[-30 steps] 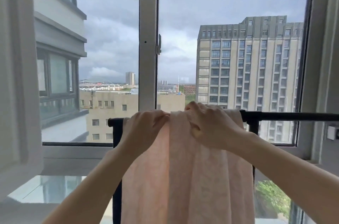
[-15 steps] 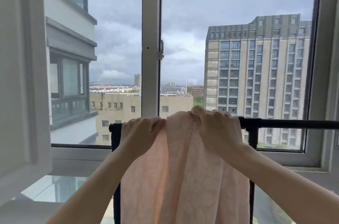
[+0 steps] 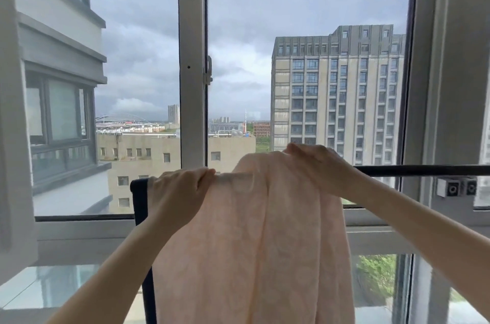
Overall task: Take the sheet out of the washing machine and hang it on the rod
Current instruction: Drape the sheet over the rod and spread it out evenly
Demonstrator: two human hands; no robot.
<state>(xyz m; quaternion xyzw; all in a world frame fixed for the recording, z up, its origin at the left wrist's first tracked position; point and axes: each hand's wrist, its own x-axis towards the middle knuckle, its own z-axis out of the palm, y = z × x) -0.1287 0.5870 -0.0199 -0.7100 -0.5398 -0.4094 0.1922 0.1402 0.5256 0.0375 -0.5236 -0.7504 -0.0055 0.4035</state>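
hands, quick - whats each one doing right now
Left hand: grips the pink sheet at the rod.
Right hand: pinches a raised fold of the sheet.

A dark horizontal rod (image 3: 424,170) is running across in front of the window, a dark upright post (image 3: 140,199) supporting its left end. A pale pink sheet (image 3: 254,244) is draping over it, hanging down in folds.
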